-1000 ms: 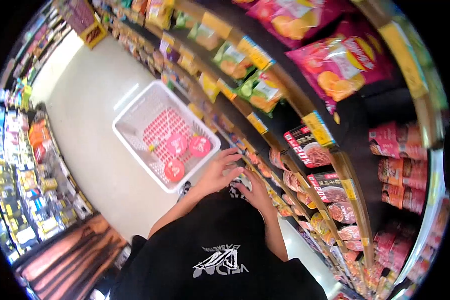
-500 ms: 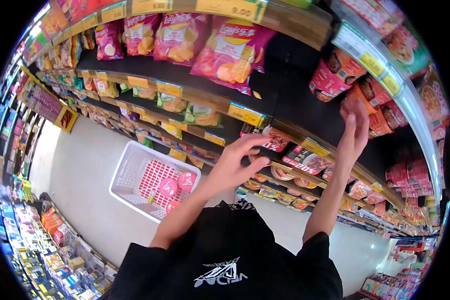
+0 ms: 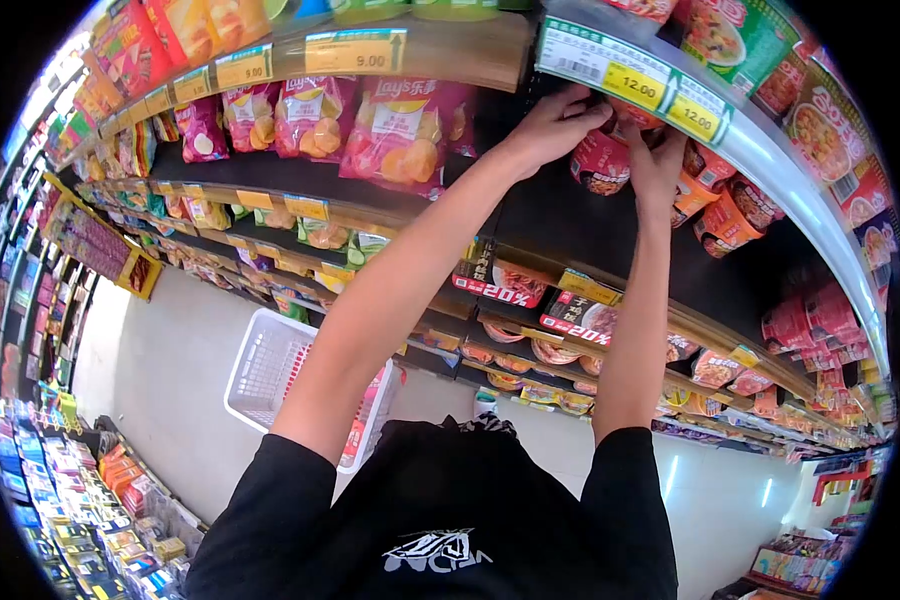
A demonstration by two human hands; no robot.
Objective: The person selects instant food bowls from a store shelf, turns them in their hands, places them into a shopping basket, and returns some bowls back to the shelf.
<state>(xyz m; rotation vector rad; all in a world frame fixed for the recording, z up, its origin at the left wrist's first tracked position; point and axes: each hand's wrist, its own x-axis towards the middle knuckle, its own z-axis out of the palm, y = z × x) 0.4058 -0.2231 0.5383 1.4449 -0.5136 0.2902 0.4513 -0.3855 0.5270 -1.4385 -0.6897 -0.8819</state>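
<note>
1. The pink-red, round, tub-like cup with a food picture on its side [image 3: 602, 168] sits on the black shelf board [image 3: 540, 212], just under the curved metal price rail with white-and-yellow labels [image 3: 638, 82]; both hands meet around it.
2. The left hand [image 3: 562, 125] is at the cup's upper edge, its fingers bent inward; whether they press on it, I cannot tell.
3. The right hand [image 3: 657, 165] comes up on the other side with thumb and fingers partly spread; a reddish cup top [image 3: 638, 115] shows between them, and contact is too hidden to judge.
4. A grip on opposite sides of the wall would probably serve best; squeezing the rim could dent what looks like a light container.
5. Clearance under the rail seems tight, so keep the cup low and level, drawing it toward the body before any lift.
6. The stacked orange cups with dark food pictures [image 3: 732, 218] stand just beside the right hand; keep its knuckles and wrist off them, since a nudge might topple the stack.
7. Keep the left forearm clear of the pink crisp packets [image 3: 395, 130] nearby.
</note>
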